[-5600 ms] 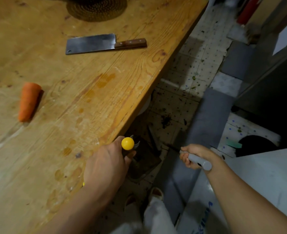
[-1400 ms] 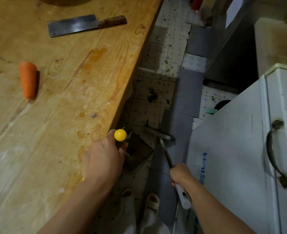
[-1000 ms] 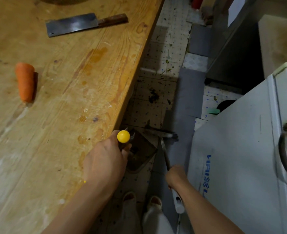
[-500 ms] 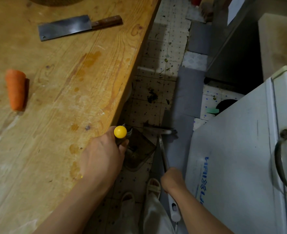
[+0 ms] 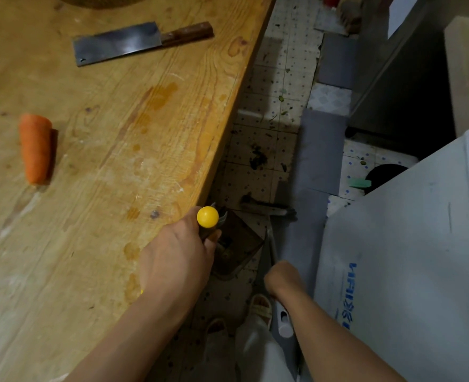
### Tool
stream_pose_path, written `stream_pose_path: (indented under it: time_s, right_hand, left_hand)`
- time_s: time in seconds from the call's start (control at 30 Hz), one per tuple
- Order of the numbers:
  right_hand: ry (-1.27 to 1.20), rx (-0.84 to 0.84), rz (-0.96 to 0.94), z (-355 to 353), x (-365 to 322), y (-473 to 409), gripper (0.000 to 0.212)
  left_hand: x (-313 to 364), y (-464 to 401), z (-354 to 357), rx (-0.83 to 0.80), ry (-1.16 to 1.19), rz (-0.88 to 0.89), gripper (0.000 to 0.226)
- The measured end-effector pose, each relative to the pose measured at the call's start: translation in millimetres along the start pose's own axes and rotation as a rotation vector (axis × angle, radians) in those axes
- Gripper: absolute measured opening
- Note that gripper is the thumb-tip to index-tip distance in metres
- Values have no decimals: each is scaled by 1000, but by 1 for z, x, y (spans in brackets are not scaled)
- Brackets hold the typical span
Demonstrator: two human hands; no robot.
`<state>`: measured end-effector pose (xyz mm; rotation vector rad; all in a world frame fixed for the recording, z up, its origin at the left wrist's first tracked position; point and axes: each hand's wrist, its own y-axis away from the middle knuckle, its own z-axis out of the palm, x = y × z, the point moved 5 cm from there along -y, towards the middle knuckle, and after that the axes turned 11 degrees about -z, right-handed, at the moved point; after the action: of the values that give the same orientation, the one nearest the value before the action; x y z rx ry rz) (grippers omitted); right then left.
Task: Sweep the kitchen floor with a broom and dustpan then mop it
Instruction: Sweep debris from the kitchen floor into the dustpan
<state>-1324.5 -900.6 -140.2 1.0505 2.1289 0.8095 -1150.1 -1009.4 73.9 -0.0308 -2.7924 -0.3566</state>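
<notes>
My left hand [image 5: 176, 257] grips the upright handle with the yellow ball end [image 5: 207, 216] of a dark dustpan [image 5: 238, 244], which rests on the floor by the table's edge. My right hand [image 5: 284, 278] is closed around a thin broom handle [image 5: 272, 245] whose white end [image 5: 284, 323] sticks out behind the hand. The broom head [image 5: 266, 209] lies on the speckled tile floor [image 5: 269, 86] just beyond the dustpan's mouth. A dark pile of dirt [image 5: 258, 157] sits farther ahead on the tiles.
A wooden table [image 5: 103, 161] fills the left, carrying a cleaver [image 5: 134, 42] and a carrot piece [image 5: 36, 147]. A white appliance [image 5: 407, 271] stands close on the right. Grey mats [image 5: 320, 153] run along the narrow floor strip. My feet [image 5: 260, 307] are below.
The broom head has stayed by the dustpan's mouth while my right hand pulled the handle back and down. My left hand keeps the dustpan in place. The view shifted slightly.
</notes>
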Motion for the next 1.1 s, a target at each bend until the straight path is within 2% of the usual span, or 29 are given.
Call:
stream_pose_path:
  time_s: [0.33, 0.6, 0.83, 1.1]
  right_hand:
    - [14, -22, -35, -80, -22, -98, 20]
    - [66, -55, -101, -161, -50, -168, 29]
    - [-24, -86, -70, -187, -53, -180, 25]
    - [-50, -28, -64, -210, -50, -178, 25]
  left_hand:
    - [58, -52, 8, 29, -28, -23, 32]
    - [125, -112, 18, 40, 32, -88, 28]
    - [172, -143, 25, 16, 62, -112, 31]
    - [189, -163, 18, 29, 91, -118, 26]
